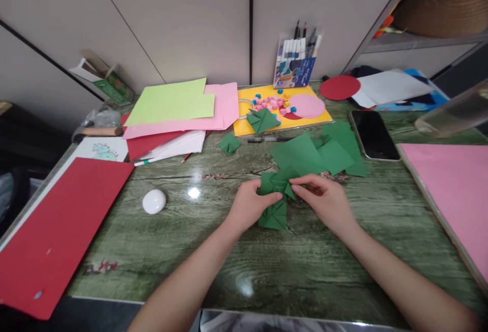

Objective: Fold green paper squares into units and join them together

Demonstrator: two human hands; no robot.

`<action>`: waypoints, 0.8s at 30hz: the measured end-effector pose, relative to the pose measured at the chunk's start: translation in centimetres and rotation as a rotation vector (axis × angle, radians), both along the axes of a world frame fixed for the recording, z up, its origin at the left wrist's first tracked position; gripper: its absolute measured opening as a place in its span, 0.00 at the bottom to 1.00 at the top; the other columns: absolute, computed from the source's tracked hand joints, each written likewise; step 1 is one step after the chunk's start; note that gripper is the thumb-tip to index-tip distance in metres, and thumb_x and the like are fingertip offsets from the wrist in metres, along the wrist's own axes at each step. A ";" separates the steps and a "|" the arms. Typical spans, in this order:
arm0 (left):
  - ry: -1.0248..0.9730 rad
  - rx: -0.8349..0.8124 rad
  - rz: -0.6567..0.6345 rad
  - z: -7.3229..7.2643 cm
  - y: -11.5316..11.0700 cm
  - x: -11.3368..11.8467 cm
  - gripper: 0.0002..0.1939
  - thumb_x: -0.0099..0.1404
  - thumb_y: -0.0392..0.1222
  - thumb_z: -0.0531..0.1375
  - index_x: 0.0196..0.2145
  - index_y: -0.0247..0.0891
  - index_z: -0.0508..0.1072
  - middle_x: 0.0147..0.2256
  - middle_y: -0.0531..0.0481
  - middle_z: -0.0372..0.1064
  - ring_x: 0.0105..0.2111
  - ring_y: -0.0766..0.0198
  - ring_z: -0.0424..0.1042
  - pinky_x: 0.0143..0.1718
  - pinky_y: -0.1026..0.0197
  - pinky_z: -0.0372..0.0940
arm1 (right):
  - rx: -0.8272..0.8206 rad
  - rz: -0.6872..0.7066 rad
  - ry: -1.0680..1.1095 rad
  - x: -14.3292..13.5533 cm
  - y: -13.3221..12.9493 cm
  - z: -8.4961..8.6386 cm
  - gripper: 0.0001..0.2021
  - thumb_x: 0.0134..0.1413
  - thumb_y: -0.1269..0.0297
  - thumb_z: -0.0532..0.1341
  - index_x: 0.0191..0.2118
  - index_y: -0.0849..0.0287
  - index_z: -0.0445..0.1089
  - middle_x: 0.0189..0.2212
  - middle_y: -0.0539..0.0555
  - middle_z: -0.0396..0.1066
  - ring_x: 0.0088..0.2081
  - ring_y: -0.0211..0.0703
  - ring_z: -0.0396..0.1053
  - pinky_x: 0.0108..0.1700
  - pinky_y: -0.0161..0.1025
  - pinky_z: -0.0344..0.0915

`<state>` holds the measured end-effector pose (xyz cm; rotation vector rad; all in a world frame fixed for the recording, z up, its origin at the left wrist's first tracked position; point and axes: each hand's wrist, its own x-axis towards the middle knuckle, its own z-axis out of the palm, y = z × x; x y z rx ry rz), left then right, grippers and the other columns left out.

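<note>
A creased, partly folded sheet of green paper (273, 212) is between my hands over the middle of the table. My left hand (251, 205) grips its left side, thumb lying across the front. With thumb and fingertips, my right hand (324, 197) pinches a small pointed flap at the paper's upper right. Just behind lie loose green sheets (297, 153), overlapping one another. Two folded green pieces are further back: a small diamond-shaped one (230, 144) on the table and a larger one (263, 120) on a yellow sheet.
A black phone (374, 134) and a pink pad (450, 189) lie to the right. On the left are a white round object (154, 201) and red card (68, 230). Behind stand a marker pack (293, 65), pink bits (270, 102) and coloured paper (171, 100).
</note>
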<state>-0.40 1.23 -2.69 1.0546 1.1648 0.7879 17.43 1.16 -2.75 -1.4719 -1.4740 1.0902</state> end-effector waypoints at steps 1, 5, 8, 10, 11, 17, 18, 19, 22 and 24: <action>-0.001 0.002 0.002 0.0 0.0 0.0 0.13 0.51 0.41 0.63 0.36 0.34 0.76 0.35 0.47 0.75 0.33 0.60 0.72 0.35 0.60 0.66 | 0.000 -0.003 -0.006 -0.1 0.0 0.1 0.07 0.47 0.61 0.62 0.32 0.58 0.73 0.28 0.53 0.74 0.28 0.41 0.69 0.30 0.38 0.65; -0.027 -0.001 0.002 -0.1 0.0 0.0 0.12 0.51 0.41 0.63 0.35 0.34 0.75 0.34 0.47 0.75 0.32 0.61 0.71 0.34 0.61 0.65 | -0.003 -0.006 -0.015 -0.3 -0.1 0.4 0.06 0.46 0.63 0.62 0.33 0.58 0.71 0.25 0.51 0.71 0.25 0.38 0.65 0.27 0.36 0.63; -0.021 0.010 0.006 -0.1 0.0 0.0 0.12 0.51 0.40 0.63 0.35 0.33 0.75 0.34 0.47 0.75 0.32 0.61 0.71 0.34 0.61 0.65 | -0.018 0.025 0.015 -0.4 -0.1 0.5 0.07 0.45 0.64 0.63 0.34 0.57 0.70 0.25 0.50 0.70 0.24 0.37 0.65 0.27 0.35 0.63; -0.004 0.025 0.004 0.0 0.0 0.0 0.12 0.51 0.39 0.63 0.34 0.33 0.75 0.34 0.47 0.75 0.32 0.61 0.71 0.35 0.61 0.65 | -0.025 0.044 0.035 -0.3 -0.2 0.7 0.07 0.46 0.63 0.62 0.34 0.57 0.69 0.27 0.50 0.70 0.26 0.38 0.66 0.28 0.35 0.64; 0.004 0.031 0.002 0.1 0.0 0.0 0.11 0.51 0.39 0.62 0.34 0.33 0.75 0.34 0.47 0.75 0.33 0.61 0.71 0.35 0.61 0.65 | -0.026 0.055 0.046 -0.3 -0.2 0.7 0.07 0.48 0.62 0.62 0.34 0.57 0.69 0.27 0.50 0.70 0.26 0.38 0.66 0.29 0.36 0.64; 0.035 0.050 -0.015 0.4 0.1 0.0 0.12 0.51 0.39 0.62 0.35 0.33 0.75 0.35 0.47 0.74 0.33 0.61 0.71 0.36 0.61 0.65 | -0.006 0.035 0.023 -0.4 -0.1 0.4 0.09 0.45 0.59 0.64 0.32 0.57 0.68 0.28 0.50 0.70 0.25 0.38 0.65 0.26 0.35 0.63; 0.036 0.048 -0.016 0.4 0.0 0.1 0.12 0.51 0.39 0.62 0.35 0.33 0.76 0.35 0.47 0.74 0.33 0.61 0.71 0.35 0.61 0.65 | 0.005 0.029 0.011 -0.5 -0.1 0.2 0.09 0.44 0.60 0.64 0.31 0.57 0.68 0.29 0.51 0.70 0.25 0.38 0.65 0.26 0.35 0.62; 0.038 0.045 -0.015 0.5 0.0 0.1 0.12 0.51 0.39 0.62 0.35 0.34 0.76 0.34 0.47 0.74 0.33 0.61 0.71 0.35 0.61 0.65 | 0.016 0.026 0.001 -0.6 -0.1 0.1 0.09 0.43 0.60 0.65 0.32 0.57 0.68 0.29 0.51 0.70 0.25 0.37 0.65 0.25 0.35 0.62; 0.041 0.039 -0.008 0.5 0.0 0.2 0.12 0.51 0.39 0.62 0.35 0.34 0.76 0.34 0.48 0.74 0.32 0.61 0.71 0.35 0.61 0.64 | 0.039 0.020 -0.029 -0.8 0.0 -0.3 0.10 0.43 0.60 0.64 0.32 0.57 0.68 0.30 0.51 0.70 0.23 0.37 0.63 0.23 0.35 0.61; 0.039 0.037 -0.008 0.6 0.0 0.2 0.11 0.51 0.39 0.62 0.34 0.34 0.76 0.33 0.48 0.74 0.32 0.61 0.71 0.34 0.61 0.64 | 0.036 0.013 -0.041 -1.0 0.0 -0.3 0.10 0.43 0.60 0.64 0.32 0.57 0.68 0.30 0.51 0.70 0.22 0.36 0.61 0.22 0.34 0.59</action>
